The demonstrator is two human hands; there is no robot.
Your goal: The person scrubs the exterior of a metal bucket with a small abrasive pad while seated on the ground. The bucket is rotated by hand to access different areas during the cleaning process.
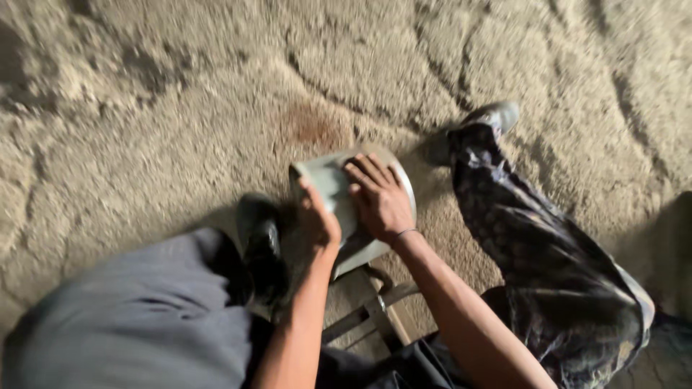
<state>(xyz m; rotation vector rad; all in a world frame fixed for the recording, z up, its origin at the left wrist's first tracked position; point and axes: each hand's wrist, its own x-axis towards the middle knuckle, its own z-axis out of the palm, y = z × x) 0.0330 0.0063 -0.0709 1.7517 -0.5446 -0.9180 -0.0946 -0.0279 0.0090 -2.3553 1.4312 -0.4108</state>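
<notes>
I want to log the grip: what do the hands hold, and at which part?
A grey metal bowl: left hand grips its rim, right hand lies flat on it.

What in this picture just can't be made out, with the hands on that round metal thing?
- Head view: the metal pan is mostly covered by the left hand and right hand; its inside is hidden.
- The wooden frame beneath is blocked by the forearms.
- Motion blur smears the grainy ground.
- The patterned trouser leg is cut off by the bottom edge.
</notes>
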